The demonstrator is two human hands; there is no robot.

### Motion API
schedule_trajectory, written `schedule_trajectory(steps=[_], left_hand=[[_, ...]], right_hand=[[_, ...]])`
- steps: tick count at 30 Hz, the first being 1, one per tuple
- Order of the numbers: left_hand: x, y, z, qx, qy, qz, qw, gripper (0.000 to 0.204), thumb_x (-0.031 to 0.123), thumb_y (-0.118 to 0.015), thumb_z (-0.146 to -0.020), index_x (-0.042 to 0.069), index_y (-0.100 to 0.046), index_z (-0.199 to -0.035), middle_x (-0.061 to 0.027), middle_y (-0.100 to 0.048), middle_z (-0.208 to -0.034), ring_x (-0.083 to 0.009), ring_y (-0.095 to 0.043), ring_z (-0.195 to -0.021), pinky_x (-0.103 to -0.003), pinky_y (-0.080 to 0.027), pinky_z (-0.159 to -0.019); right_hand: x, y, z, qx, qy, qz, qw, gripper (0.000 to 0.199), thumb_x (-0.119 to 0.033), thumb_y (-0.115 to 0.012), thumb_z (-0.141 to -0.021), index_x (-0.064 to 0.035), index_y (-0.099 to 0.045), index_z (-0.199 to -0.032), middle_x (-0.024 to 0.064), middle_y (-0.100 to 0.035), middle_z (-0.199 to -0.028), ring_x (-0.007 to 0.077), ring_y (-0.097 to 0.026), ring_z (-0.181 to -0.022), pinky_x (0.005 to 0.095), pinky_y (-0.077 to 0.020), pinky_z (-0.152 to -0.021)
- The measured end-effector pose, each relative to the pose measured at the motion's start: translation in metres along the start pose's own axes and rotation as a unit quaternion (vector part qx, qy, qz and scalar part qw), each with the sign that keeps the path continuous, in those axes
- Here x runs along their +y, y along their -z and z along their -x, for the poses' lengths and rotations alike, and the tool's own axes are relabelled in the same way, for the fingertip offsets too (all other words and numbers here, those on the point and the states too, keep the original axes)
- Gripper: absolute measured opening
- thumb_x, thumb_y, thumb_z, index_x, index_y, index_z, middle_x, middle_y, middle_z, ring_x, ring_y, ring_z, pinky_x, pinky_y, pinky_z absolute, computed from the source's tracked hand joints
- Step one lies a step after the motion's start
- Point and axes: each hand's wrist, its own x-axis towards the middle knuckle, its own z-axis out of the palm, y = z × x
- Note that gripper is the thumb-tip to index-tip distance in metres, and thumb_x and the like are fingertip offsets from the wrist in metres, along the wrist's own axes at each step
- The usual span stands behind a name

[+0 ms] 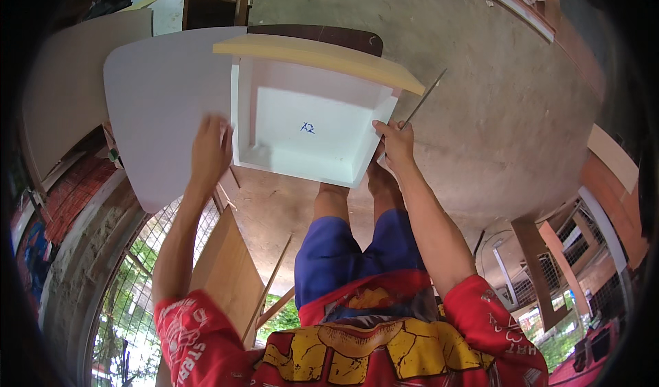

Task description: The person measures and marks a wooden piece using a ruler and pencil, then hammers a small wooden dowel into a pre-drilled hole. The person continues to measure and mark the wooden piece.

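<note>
A white drawer box [312, 136] with blue handwriting on its bottom is in front of me, its pale yellow wooden front panel [319, 59] along the far edge. My right hand [398, 143] is closed round a long, thin, dark blade-like tool [424, 100] that points up and away to the right. The thumb of that hand rests on the drawer's right wall. Beside the left wall is my left hand [213, 150], its fingers curled and slightly blurred. Whether those fingers hold anything is hidden.
The drawer overlaps a grey rounded board [161, 105] on the left. Behind it shows a dark brown rounded panel [329, 37]. A plywood board [223, 263] leans by a mesh window [147, 277] at lower left. Wooden planks [539, 270] stand at right on the concrete floor [508, 112].
</note>
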Motion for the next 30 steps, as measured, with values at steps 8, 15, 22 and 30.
schedule_trajectory(steps=[8, 15, 22, 30], left_hand=[[0.116, 0.091, 0.348, -0.233, 0.334, 0.109, 0.907, 0.042, 0.035, -0.086, -0.101, 0.001, -0.072, -0.079, -0.021, -0.071, -0.07, -0.0386, -0.073, -0.063, -0.046, -0.055, -0.06], [0.058, 0.067, 0.338, -0.346, 0.211, 0.107, 0.908, 0.048, 0.044, -0.075, -0.106, 0.0, -0.07, -0.089, -0.0257, -0.072, -0.078, -0.0428, -0.076, -0.075, -0.053, -0.055, -0.068], [-0.03, 0.147, 0.34, -0.535, 0.212, 0.215, 0.789, 0.044, 0.041, -0.077, -0.104, -0.001, -0.074, -0.092, -0.0233, -0.069, -0.073, -0.0303, -0.072, -0.067, -0.047, -0.054, -0.066], [-0.049, 0.087, 0.369, -0.369, 0.25, 0.189, 0.875, 0.043, 0.041, -0.08, -0.105, -0.003, -0.08, -0.105, -0.0164, -0.08, -0.085, -0.0223, -0.076, -0.076, -0.04, -0.058, -0.074]], right_hand=[[0.02, 0.005, 0.01, -0.028, -0.001, -0.093, 0.995, 0.051, 0.006, -0.082, -0.097, -0.0014, -0.038, -0.122, 0.0322, -0.063, -0.148, 0.0334, -0.069, -0.129, 0.0431, -0.0596, -0.108], [0.051, 0.024, -0.03, 0.09, 0.086, 0.119, 0.985, 0.065, -0.001, -0.086, -0.097, 0.0113, -0.04, -0.142, 0.0342, -0.07, -0.139, 0.0355, -0.074, -0.124, 0.0431, -0.0624, -0.103], [0.042, 0.009, -0.006, 0.112, 0.091, 0.029, 0.989, 0.066, -0.006, -0.088, -0.098, 0.0143, -0.039, -0.137, 0.0337, -0.074, -0.129, 0.0316, -0.078, -0.109, 0.0387, -0.0663, -0.088], [0.054, 0.013, -0.028, 0.096, 0.102, -0.005, 0.99, 0.07, -0.004, -0.089, -0.097, 0.0155, -0.038, -0.14, 0.0351, -0.071, -0.134, 0.0323, -0.077, -0.114, 0.0389, -0.0667, -0.094]])
